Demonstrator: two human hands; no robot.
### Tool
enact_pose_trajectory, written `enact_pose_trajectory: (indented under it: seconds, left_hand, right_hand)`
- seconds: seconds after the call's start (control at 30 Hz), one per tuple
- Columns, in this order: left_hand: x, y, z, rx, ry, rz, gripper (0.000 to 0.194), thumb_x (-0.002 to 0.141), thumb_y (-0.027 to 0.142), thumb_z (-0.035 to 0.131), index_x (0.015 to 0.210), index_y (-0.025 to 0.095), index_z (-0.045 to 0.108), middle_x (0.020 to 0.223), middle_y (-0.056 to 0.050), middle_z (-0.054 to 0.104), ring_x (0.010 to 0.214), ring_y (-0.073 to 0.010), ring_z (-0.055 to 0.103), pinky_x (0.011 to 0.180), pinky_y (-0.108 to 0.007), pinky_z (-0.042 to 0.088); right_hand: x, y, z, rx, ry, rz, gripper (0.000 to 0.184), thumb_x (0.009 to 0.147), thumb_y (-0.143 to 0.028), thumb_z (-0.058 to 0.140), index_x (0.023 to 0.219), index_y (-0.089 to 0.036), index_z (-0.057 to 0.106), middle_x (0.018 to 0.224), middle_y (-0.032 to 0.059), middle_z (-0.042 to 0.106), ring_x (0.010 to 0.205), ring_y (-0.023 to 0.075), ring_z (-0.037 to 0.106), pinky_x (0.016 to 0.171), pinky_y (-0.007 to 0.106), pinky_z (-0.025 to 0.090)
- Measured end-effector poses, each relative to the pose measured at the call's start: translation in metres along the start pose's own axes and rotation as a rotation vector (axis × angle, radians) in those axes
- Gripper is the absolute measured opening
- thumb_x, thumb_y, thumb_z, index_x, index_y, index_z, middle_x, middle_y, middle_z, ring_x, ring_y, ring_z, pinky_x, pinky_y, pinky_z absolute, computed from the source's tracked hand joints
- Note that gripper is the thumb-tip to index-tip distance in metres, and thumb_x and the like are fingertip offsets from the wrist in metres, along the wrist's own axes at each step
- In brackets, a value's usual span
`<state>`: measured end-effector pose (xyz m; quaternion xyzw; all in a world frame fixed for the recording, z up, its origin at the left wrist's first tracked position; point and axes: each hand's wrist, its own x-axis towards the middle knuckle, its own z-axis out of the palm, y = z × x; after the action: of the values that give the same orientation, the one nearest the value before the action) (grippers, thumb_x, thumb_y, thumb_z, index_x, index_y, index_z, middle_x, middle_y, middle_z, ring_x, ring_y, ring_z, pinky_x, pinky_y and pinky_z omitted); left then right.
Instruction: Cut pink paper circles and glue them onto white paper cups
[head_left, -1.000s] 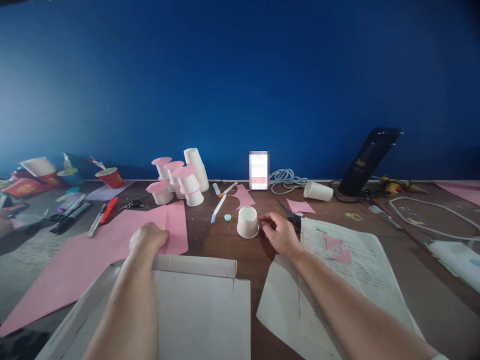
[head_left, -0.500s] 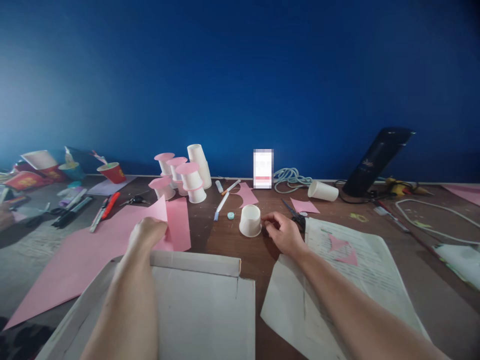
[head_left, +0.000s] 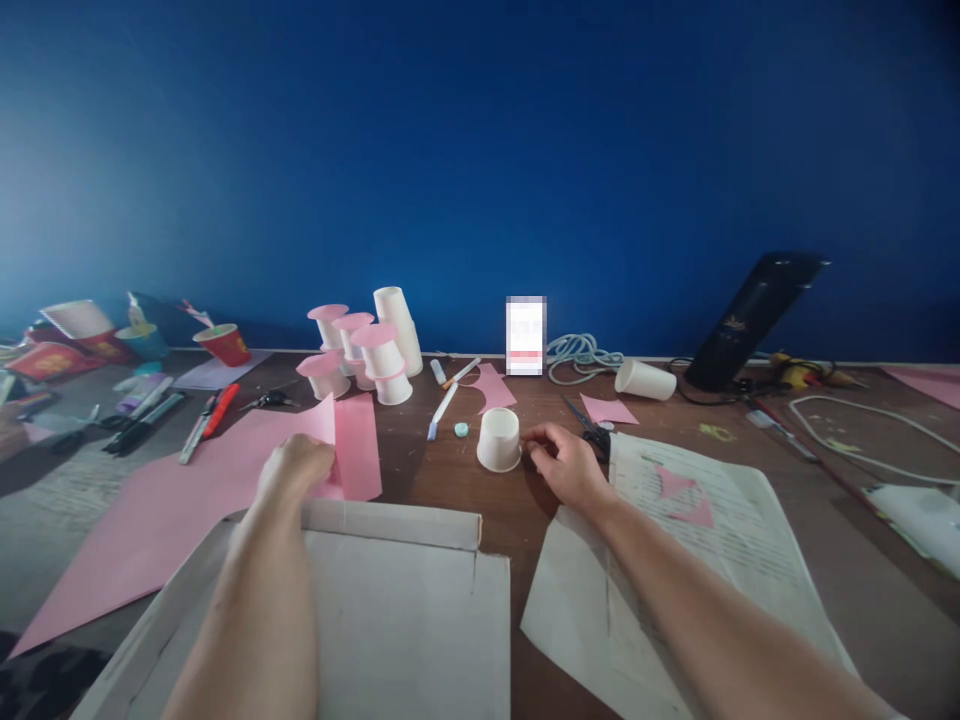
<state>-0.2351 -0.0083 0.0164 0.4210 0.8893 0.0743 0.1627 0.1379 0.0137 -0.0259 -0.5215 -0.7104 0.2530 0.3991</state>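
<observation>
My left hand (head_left: 294,468) is closed on the edge of a large pink paper sheet (head_left: 172,500) and lifts its corner off the table. My right hand (head_left: 566,465) rests curled on the brown table just right of an upside-down white paper cup (head_left: 499,440), fingertips close to the cup's rim; what the fingers pinch, if anything, is hidden. Black scissors (head_left: 589,428) lie just behind that hand. A flat cardboard piece (head_left: 390,610) lies under my left forearm.
Several white cups with pink discs (head_left: 360,355) stand at the back. A cup (head_left: 645,380) lies on its side near a coiled cable (head_left: 581,355). Pens, a red cutter (head_left: 210,420), printed sheets (head_left: 705,540) with pink scraps and a black device (head_left: 750,315) surround the work area.
My left hand has raised the pink sheet's corner, which lay flat a second ago. The right hand has stayed by the upturned cup.
</observation>
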Motion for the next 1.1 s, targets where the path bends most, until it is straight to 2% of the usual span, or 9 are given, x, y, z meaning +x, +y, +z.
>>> enact_pose_trajectory:
  seconds: [0.2, 0.37, 0.53, 0.67, 0.77, 0.87, 0.93, 1.0, 1.1]
  left_hand:
    - [-0.009, 0.006, -0.004, 0.028, 0.052, 0.003, 0.013, 0.063, 0.026, 0.056, 0.062, 0.019, 0.066, 0.080, -0.015, 0.070, 0.076, -0.0315, 0.067, 0.062, -0.035, 0.049]
    - [-0.021, 0.012, -0.010, -0.015, 0.269, 0.011, 0.022, 0.072, 0.025, 0.053, 0.083, 0.016, 0.069, 0.096, -0.020, 0.071, 0.093, -0.0383, 0.067, 0.070, -0.041, 0.050]
    - [-0.027, 0.015, -0.014, -0.043, 0.373, -0.055, 0.028, 0.079, 0.024, 0.047, 0.098, 0.010, 0.063, 0.103, -0.026, 0.068, 0.095, -0.0416, 0.067, 0.067, -0.042, 0.049]
    - [-0.028, 0.014, -0.012, -0.089, 0.470, -0.031, 0.025, 0.081, 0.023, 0.047, 0.097, 0.012, 0.062, 0.096, -0.022, 0.069, 0.091, -0.0382, 0.068, 0.067, -0.041, 0.048]
    - [-0.027, 0.013, -0.008, -0.156, 0.594, 0.012, 0.029, 0.081, 0.022, 0.048, 0.105, 0.012, 0.061, 0.090, -0.017, 0.069, 0.083, -0.0330, 0.067, 0.065, -0.039, 0.047]
    - [-0.029, 0.015, -0.006, -0.246, 0.762, 0.151, 0.040, 0.080, 0.020, 0.049, 0.119, 0.017, 0.059, 0.089, -0.009, 0.069, 0.080, -0.0273, 0.065, 0.068, -0.037, 0.048]
    - [-0.033, 0.017, -0.005, -0.326, 0.842, 0.267, 0.037, 0.079, 0.019, 0.049, 0.113, 0.022, 0.065, 0.087, -0.005, 0.069, 0.079, -0.0238, 0.063, 0.073, -0.036, 0.048]
    - [-0.037, 0.021, -0.004, -0.423, 0.876, 0.364, 0.028, 0.077, 0.019, 0.050, 0.095, 0.022, 0.071, 0.083, -0.004, 0.068, 0.078, -0.0211, 0.061, 0.076, -0.034, 0.048]
    - [-0.043, 0.025, -0.003, -0.589, 0.813, 0.453, 0.020, 0.075, 0.022, 0.053, 0.082, 0.020, 0.071, 0.078, -0.002, 0.069, 0.070, -0.0173, 0.060, 0.072, -0.030, 0.047]
  right_hand:
    - [0.000, 0.000, 0.000, 0.000, -0.004, 0.003, 0.017, 0.082, -0.027, 0.054, 0.089, -0.021, 0.067, 0.085, 0.0031, 0.072, 0.076, 0.0189, 0.066, 0.074, 0.031, 0.049]
    - [0.000, 0.001, 0.001, -0.004, -0.007, -0.013, 0.016, 0.081, -0.027, 0.054, 0.089, -0.021, 0.067, 0.086, 0.0034, 0.072, 0.078, 0.0194, 0.066, 0.076, 0.032, 0.049]
    - [0.000, 0.000, 0.000, 0.031, 0.014, -0.013, 0.015, 0.082, -0.027, 0.054, 0.088, -0.021, 0.066, 0.084, 0.0033, 0.070, 0.077, 0.0192, 0.065, 0.076, 0.033, 0.050]
    - [-0.002, -0.005, -0.001, 0.164, 0.082, -0.042, 0.022, 0.086, -0.036, 0.055, 0.099, -0.020, 0.063, 0.091, 0.0054, 0.068, 0.077, 0.0180, 0.064, 0.074, 0.033, 0.052]
    - [-0.005, -0.010, -0.001, 0.260, 0.140, -0.055, 0.040, 0.084, -0.046, 0.061, 0.114, -0.020, 0.056, 0.102, 0.0086, 0.065, 0.078, 0.0179, 0.062, 0.069, 0.032, 0.053]
    - [-0.006, -0.014, 0.002, 0.246, 0.141, -0.055, 0.059, 0.077, -0.049, 0.069, 0.125, -0.021, 0.049, 0.118, 0.0124, 0.060, 0.089, 0.0212, 0.063, 0.067, 0.033, 0.054]
    - [-0.006, -0.015, 0.005, 0.222, 0.124, -0.072, 0.069, 0.075, -0.049, 0.071, 0.132, -0.022, 0.044, 0.127, 0.0137, 0.056, 0.103, 0.0247, 0.061, 0.073, 0.036, 0.054]
    - [-0.005, -0.016, 0.009, 0.185, 0.100, -0.080, 0.078, 0.073, -0.050, 0.073, 0.138, -0.023, 0.039, 0.134, 0.0140, 0.053, 0.117, 0.0276, 0.055, 0.086, 0.042, 0.052]
    - [-0.002, -0.017, 0.015, 0.120, 0.041, -0.073, 0.091, 0.070, -0.053, 0.075, 0.144, -0.024, 0.032, 0.140, 0.0135, 0.050, 0.129, 0.0302, 0.047, 0.104, 0.050, 0.041]
